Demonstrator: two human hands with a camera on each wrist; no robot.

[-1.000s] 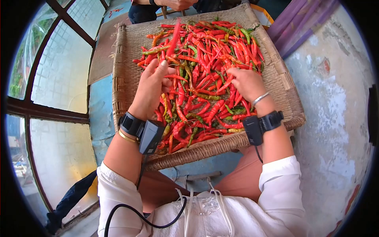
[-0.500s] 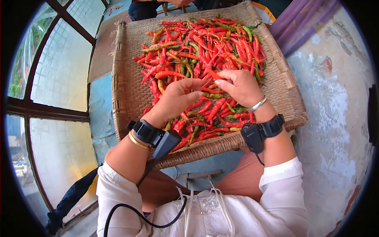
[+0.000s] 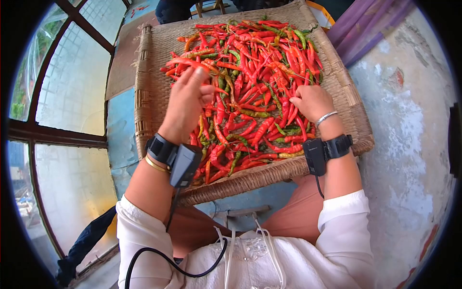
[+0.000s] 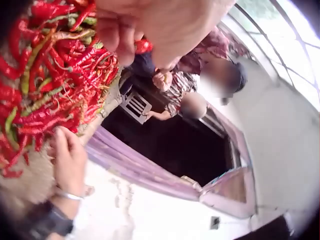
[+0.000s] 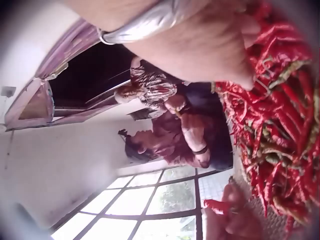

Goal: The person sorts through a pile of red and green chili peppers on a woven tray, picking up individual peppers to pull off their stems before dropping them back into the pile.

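Observation:
Red chili peppers (image 3: 264, 130), with some green and orange ones among them, cover a woven tray (image 3: 250, 183). Over the tray's left part, my left hand (image 3: 185, 101) pinches a red chili pepper (image 3: 190, 62) between thumb and fingers. The right wrist view shows this same chili pepper (image 5: 217, 205) poking out of the hand. My right hand (image 3: 313, 103) is low over the peppers on the right side, its fingers curled and thumb against the forefinger. Nothing shows between those fingertips; several peppers lie right beneath them.
A window (image 3: 72, 86) runs along the left, and a scuffed wall (image 3: 399, 144) stands close on the right. Purple cloth (image 3: 365, 29) hangs at the back right. Beyond the tray's far side sits another person (image 5: 175, 135), with one more person (image 5: 155, 90) behind.
A blurred red pepper was above my left hand at first. Both hands then met mid-tray around a red pepper. Now they are apart, the left carrying it up and left, the right back rightward.

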